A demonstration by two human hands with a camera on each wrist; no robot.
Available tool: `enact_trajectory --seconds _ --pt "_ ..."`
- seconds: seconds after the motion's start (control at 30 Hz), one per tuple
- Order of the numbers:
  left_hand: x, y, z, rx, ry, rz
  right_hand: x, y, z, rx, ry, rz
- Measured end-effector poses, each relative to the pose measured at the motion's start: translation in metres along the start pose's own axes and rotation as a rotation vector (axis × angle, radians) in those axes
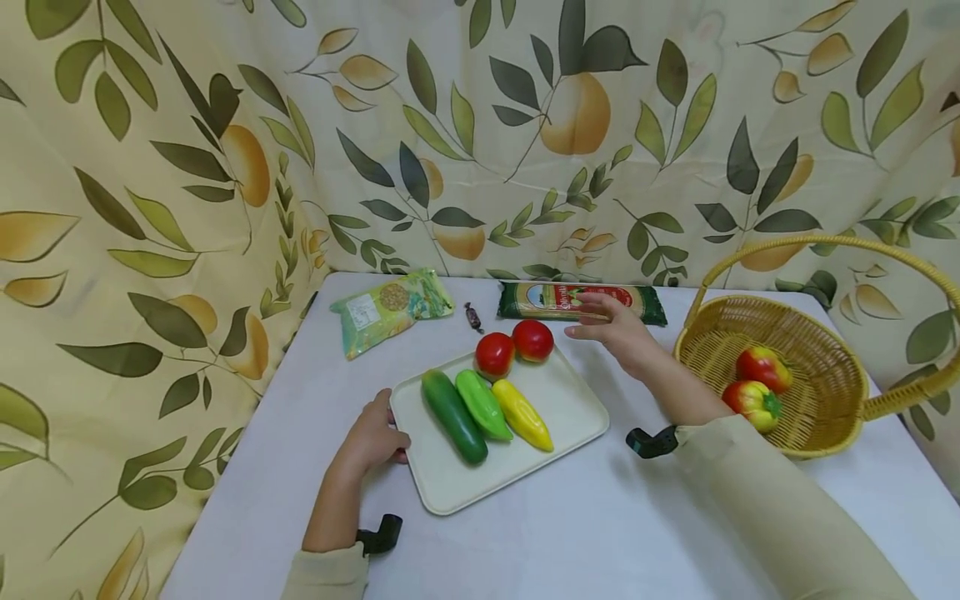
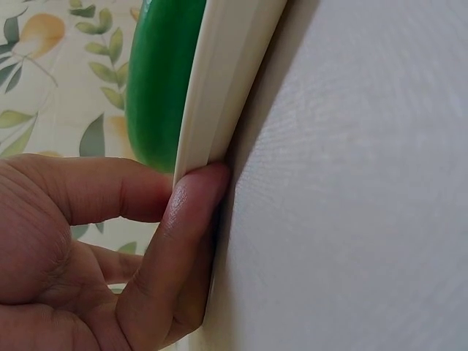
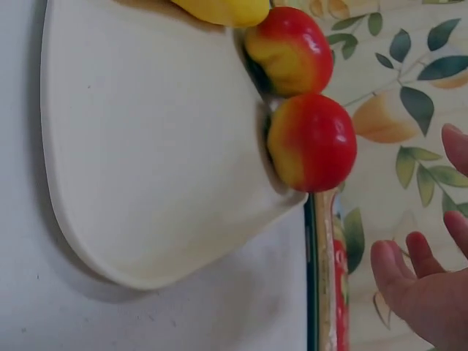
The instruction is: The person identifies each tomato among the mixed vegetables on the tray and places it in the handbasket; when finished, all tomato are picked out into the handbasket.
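Observation:
My left hand (image 1: pixel 375 433) pinches the left rim of a cream tray (image 1: pixel 450 492), thumb on the top side and a finger beneath the edge, as the left wrist view shows. On the tray lie a dark green cucumber (image 1: pixel 453 417), a light green pepper (image 1: pixel 483 406) and a yellow pepper (image 1: pixel 522 415). Two round red fruits (image 3: pixel 312 142) with yellow patches sit at its far edge. My right hand (image 1: pixel 617 333) holds nothing; its fingers are spread in the air, right of the red fruits and overlapping a long pasta packet (image 1: pixel 540 298) in the head view.
A yellow wicker basket (image 1: pixel 847 417) with two red-and-yellow peppers (image 1: pixel 763 371) stands at the right, its tall handle arching over it. At the back left lie a green-yellow food bag (image 1: pixel 390 308) and a small wrapped candy (image 1: pixel 473 317). Patterned curtain encloses the table's back and left.

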State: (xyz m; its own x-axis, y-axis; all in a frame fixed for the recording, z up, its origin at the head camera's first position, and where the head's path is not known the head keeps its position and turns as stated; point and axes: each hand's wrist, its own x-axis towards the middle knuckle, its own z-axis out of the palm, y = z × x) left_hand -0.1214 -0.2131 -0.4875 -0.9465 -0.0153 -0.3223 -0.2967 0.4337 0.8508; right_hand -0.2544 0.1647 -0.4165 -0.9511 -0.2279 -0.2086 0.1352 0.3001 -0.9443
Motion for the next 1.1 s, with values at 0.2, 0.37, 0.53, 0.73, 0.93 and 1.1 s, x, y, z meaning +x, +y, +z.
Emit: enact_trajectory --seconds 0.2,0.37,0.53,0.73,0.93,1.1 --pt "0.000 0.001 0.001 0.014 0.006 -0.002 0.009 0.007 0.010 -0.012 -0.016 -0.010" --pt "0.001 0.001 0.000 0.013 0.006 -0.001 0.015 0.010 0.020 -0.046 -0.022 -0.017" --pt "0.003 -0.001 0.000 -0.004 -0.005 0.004 0.020 0.014 0.027 -0.066 -0.025 -0.017" --pt "0.003 -0.003 0.001 -0.002 0.004 -0.006 0.026 0.023 0.036 -0.116 -0.022 -0.029" --pt "0.001 -0.001 0.000 0.003 0.002 0.004 0.028 0.027 0.045 -0.178 -0.001 -0.052" --pt "0.000 0.000 0.000 -0.001 0.000 0.010 0.031 0.027 0.052 -0.255 0.018 -0.060"
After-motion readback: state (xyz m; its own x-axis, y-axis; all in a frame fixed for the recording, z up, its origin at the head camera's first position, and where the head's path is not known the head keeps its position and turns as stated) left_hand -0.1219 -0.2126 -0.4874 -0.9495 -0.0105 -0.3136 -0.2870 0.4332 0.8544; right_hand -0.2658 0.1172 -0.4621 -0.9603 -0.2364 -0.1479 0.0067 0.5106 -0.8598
